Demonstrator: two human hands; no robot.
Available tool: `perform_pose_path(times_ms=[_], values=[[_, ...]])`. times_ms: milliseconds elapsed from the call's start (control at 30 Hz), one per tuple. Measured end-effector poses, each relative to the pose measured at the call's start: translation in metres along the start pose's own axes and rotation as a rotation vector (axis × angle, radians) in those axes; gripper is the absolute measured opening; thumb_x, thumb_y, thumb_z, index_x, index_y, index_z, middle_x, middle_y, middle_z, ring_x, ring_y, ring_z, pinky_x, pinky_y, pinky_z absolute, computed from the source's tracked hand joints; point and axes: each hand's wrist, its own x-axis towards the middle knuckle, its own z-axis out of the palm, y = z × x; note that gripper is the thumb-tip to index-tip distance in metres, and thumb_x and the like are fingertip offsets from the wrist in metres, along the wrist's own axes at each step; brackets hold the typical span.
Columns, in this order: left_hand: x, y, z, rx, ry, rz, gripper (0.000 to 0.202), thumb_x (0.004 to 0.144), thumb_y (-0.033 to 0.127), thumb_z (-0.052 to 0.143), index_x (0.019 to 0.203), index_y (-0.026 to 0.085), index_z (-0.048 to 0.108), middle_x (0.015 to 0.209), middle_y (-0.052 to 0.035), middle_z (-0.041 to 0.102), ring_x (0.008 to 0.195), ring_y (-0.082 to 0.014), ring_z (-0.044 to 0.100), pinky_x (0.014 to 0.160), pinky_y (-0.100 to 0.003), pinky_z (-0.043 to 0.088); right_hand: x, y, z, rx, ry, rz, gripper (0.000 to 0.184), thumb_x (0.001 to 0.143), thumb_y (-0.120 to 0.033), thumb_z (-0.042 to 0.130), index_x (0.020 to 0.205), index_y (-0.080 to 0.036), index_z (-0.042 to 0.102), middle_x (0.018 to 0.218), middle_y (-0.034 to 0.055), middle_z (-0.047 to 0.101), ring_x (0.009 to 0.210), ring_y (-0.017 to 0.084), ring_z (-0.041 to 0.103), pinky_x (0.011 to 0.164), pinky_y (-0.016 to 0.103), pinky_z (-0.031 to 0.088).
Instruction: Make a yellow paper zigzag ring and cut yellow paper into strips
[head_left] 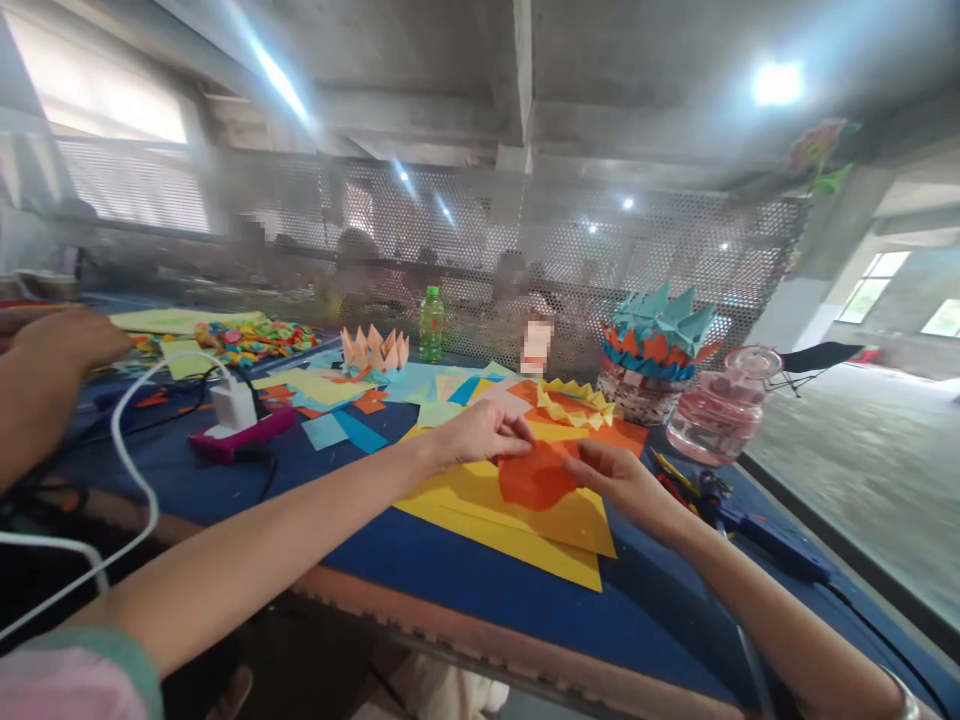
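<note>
An orange sheet of paper [536, 478] is held up between my two hands, above large yellow sheets [510, 540] on the blue table. My left hand [484, 432] pinches its upper left edge with thumb and fingers. At the right edge, my right hand [609, 470] grips the same sheet between thumb and fingers. Just beyond my hands lies a yellow zigzag-folded paper strip [577, 402] over more orange paper [626, 437]. Blue and pale paper pieces spread out to the left of them.
A glue gun [772, 545] with a cord lies right, near a pink glass jar [716, 415] and a pot with layered folded-paper points [656, 340]. Further back are a peach paper crown [375, 350] and a green bottle [431, 325]. Left are a purple power strip [240, 432] and another person's arm [37, 390].
</note>
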Motion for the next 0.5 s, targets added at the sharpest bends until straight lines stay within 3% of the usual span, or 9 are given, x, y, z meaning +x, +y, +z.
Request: perform_pose_path(times_ms=[100, 200, 267, 333, 400, 500], values=[[-0.001, -0.006, 0.014, 0.173, 0.019, 0.024, 0.007, 0.07, 0.014, 0.064, 0.067, 0.016, 0.059, 0.054, 0.0007, 0.061, 0.048, -0.0121, 0.06, 0.049, -0.023, 0.045, 0.0, 0.005, 0.003, -0.181, 0.092, 0.015, 0.038, 0.084, -0.049, 0.05, 0.06, -0.019, 0.046, 0.053, -0.0032, 0.045, 0.051, 0.011, 0.042, 0.046, 0.022, 0.03], [0.002, -0.009, 0.008, 0.225, 0.018, -0.008, 0.009, 0.075, 0.015, 0.056, 0.067, 0.017, 0.054, 0.055, -0.0022, 0.063, 0.049, -0.0157, 0.063, 0.052, -0.028, 0.05, 0.001, 0.009, 0.001, -0.351, 0.216, 0.007, 0.034, 0.086, -0.043, 0.047, 0.061, -0.021, 0.039, 0.049, -0.0053, 0.038, 0.047, 0.01, 0.033, 0.045, 0.023, 0.024], [0.008, -0.013, -0.009, 0.371, 0.104, 0.024, 0.008, 0.076, 0.015, 0.054, 0.069, 0.016, 0.056, 0.065, -0.0072, 0.068, 0.059, -0.0185, 0.067, 0.06, -0.031, 0.051, 0.001, 0.01, -0.004, -0.406, 0.263, -0.001, 0.03, 0.086, -0.04, 0.045, 0.063, -0.022, 0.039, 0.049, -0.0053, 0.04, 0.047, 0.011, 0.034, 0.045, 0.023, 0.025], [0.015, -0.019, -0.033, 0.687, 0.295, 0.071, 0.006, 0.074, 0.017, 0.057, 0.077, 0.016, 0.062, 0.087, -0.0125, 0.071, 0.084, -0.0239, 0.067, 0.077, -0.034, 0.049, 0.001, 0.009, -0.009, -0.428, 0.297, 0.002, 0.028, 0.086, -0.039, 0.044, 0.065, -0.022, 0.04, 0.049, -0.0052, 0.041, 0.047, 0.011, 0.034, 0.046, 0.023, 0.025], [0.02, -0.03, -0.057, 0.75, 0.322, 0.049, 0.027, 0.065, 0.02, 0.067, 0.092, 0.016, 0.065, 0.112, -0.0161, 0.066, 0.111, -0.031, 0.057, 0.092, -0.037, 0.042, 0.001, 0.007, -0.012, -0.433, 0.307, 0.004, 0.027, 0.086, -0.039, 0.044, 0.065, -0.022, 0.039, 0.047, -0.0055, 0.04, 0.047, 0.011, 0.032, 0.046, 0.023, 0.024], [0.021, -0.052, -0.084, 0.783, 0.288, -0.018, 0.054, 0.049, 0.026, 0.079, 0.101, 0.018, 0.066, 0.119, -0.0143, 0.064, 0.113, -0.0336, 0.055, 0.091, -0.034, 0.043, 0.0, 0.006, -0.013, -0.432, 0.296, 0.003, 0.028, 0.086, -0.039, 0.044, 0.064, -0.022, 0.038, 0.045, -0.0065, 0.037, 0.046, 0.01, 0.029, 0.045, 0.023, 0.021]])
